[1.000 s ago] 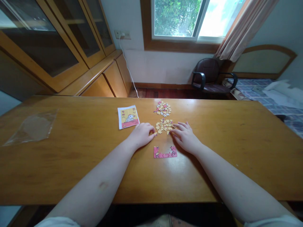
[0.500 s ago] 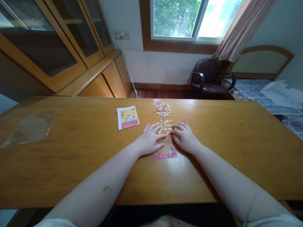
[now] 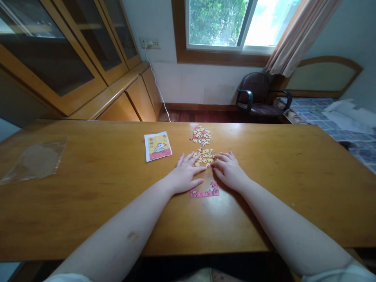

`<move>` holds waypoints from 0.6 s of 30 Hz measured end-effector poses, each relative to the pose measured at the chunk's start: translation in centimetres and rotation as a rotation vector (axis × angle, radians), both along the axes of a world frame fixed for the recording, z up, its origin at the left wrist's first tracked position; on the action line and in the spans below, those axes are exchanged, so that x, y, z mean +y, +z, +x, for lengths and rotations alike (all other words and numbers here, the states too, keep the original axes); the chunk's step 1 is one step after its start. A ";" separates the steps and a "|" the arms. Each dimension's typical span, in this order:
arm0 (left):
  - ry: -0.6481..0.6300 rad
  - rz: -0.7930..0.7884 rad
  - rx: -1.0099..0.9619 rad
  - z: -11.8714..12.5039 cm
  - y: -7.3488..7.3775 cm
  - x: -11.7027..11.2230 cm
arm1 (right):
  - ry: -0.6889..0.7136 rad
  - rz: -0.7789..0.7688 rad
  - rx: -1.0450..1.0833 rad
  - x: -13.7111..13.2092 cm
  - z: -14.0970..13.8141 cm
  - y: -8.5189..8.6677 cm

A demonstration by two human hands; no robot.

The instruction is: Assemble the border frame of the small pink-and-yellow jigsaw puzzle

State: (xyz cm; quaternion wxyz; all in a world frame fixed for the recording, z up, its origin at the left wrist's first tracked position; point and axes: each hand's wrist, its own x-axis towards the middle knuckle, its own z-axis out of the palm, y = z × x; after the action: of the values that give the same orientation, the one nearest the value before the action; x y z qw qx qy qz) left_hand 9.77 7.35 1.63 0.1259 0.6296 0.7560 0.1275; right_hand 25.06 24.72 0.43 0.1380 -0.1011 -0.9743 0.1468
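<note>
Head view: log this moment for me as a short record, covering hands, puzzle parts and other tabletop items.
far pile: loose yellow, pink and pale pieces
near pile: loose, mostly yellow pieces
joined section: pink, closest to the person
left hand: fingers spread, by near pile; thumb beside joined section
right hand: fingers bent, at near pile's right edge; grip unclear
picture sheet: left of both piles
clear bag: far left
</note>
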 end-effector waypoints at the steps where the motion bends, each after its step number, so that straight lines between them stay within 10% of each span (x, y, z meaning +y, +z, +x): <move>1: 0.003 -0.006 0.002 0.0 0.0 0.0 | 0.001 -0.001 -0.003 0.0 0.0 0.0; 18: 0.012 0.020 -0.018 0.0 -0.3 0.0 | 0.019 -0.029 0.003 0.1 0.1 0.2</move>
State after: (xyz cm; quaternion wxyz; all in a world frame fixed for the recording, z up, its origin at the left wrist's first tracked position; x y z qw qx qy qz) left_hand 9.74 7.39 1.29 0.1257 0.6252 0.7572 0.1413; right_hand 25.18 24.78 0.63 0.1366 -0.0937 -0.9727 0.1624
